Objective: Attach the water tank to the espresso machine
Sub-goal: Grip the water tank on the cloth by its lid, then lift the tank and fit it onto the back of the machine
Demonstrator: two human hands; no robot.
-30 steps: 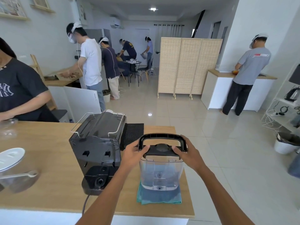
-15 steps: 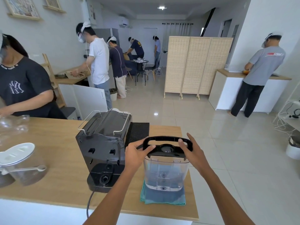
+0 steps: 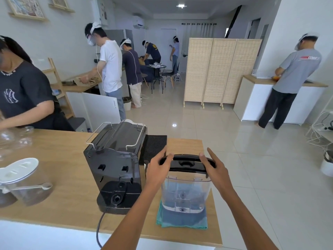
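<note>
Handle folded back, clear water tank (image 3: 185, 193) upright

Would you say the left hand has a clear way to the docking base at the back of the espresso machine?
Probably yes: the left hand rests on the water tank beside the docking base, with nothing between them.

Black espresso machine (image 3: 115, 165), clear black-lidded water tank (image 3: 186, 192), teal cloth (image 3: 182, 220)
</note>
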